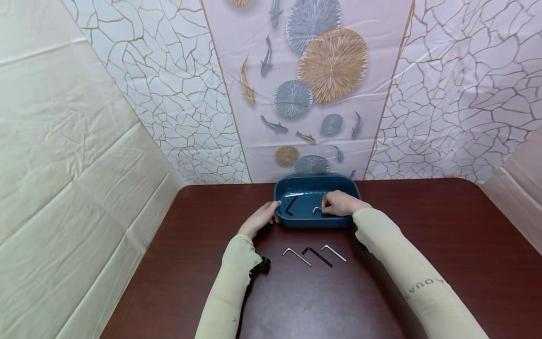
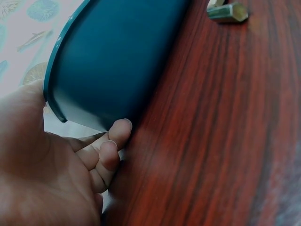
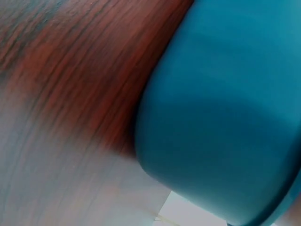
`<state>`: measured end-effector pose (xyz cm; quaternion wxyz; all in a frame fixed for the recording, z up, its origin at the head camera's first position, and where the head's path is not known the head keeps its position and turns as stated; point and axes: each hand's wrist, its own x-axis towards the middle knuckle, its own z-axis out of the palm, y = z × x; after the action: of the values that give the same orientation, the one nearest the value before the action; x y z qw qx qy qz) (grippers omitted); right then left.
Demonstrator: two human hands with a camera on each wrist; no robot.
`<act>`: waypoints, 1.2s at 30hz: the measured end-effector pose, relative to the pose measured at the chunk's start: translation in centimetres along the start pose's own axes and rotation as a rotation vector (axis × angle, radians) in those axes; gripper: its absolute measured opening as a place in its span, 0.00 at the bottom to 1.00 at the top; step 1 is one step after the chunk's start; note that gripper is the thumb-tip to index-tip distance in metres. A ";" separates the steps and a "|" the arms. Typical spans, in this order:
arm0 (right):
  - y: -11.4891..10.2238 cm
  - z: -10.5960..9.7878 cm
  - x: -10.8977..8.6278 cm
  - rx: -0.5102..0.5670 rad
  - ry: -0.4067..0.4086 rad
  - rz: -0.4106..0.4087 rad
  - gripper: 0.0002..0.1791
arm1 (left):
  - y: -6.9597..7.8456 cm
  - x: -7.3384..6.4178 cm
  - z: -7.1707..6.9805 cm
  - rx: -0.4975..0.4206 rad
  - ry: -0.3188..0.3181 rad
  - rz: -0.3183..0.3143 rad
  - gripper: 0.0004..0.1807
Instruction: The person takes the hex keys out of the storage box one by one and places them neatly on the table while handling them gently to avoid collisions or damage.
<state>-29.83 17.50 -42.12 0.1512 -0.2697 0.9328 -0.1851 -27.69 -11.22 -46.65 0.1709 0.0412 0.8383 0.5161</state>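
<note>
A blue plastic tray (image 1: 302, 223) with a raised rim stands at the back of the table. My left hand (image 1: 261, 217) holds it at the left end, thumb over the rim and fingertips against the outer wall, as the left wrist view shows. Inside the tray, my right hand (image 1: 340, 203) pinches a silver hex key (image 1: 316, 208) near the floor; its short bent end points left. A black hex key (image 1: 289, 210) lies at the tray's left. In the right wrist view the tray wall (image 3: 221, 108) hides the fingers.
On the table in front of the tray lie a bronze hex key (image 1: 299, 257), a black hex key (image 1: 319, 256) and a silver hex key (image 1: 335, 253), side by side at a slant. A patterned cloth wall (image 1: 203, 94) rises right behind the table's back edge.
</note>
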 end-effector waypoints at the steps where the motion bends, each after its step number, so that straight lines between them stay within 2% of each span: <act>1: 0.1 0.0 0.0 0.002 0.010 -0.003 0.06 | 0.0 0.0 0.0 0.001 -0.001 -0.001 0.27; 11: 0.2 -0.2 -0.5 0.091 0.101 -0.018 0.04 | -0.1 0.0 0.1 0.003 0.003 0.003 0.28; 23: -1.0 -1.3 -1.8 0.130 0.106 -0.024 0.08 | 0.3 -0.3 -0.1 -0.013 -0.004 0.017 0.27; 29: -1.6 -1.4 -3.3 0.193 0.101 -0.028 0.12 | 0.2 -0.3 0.0 0.003 -0.006 0.024 0.27; 36: -2.0 -1.5 -4.7 0.208 0.123 -0.033 0.16 | 0.1 -0.1 0.0 0.011 -0.011 0.026 0.28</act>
<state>-25.69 18.99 -39.05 0.1180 -0.2559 0.9115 -0.2996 -27.58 -11.20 -46.55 0.1684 0.0560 0.8395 0.5135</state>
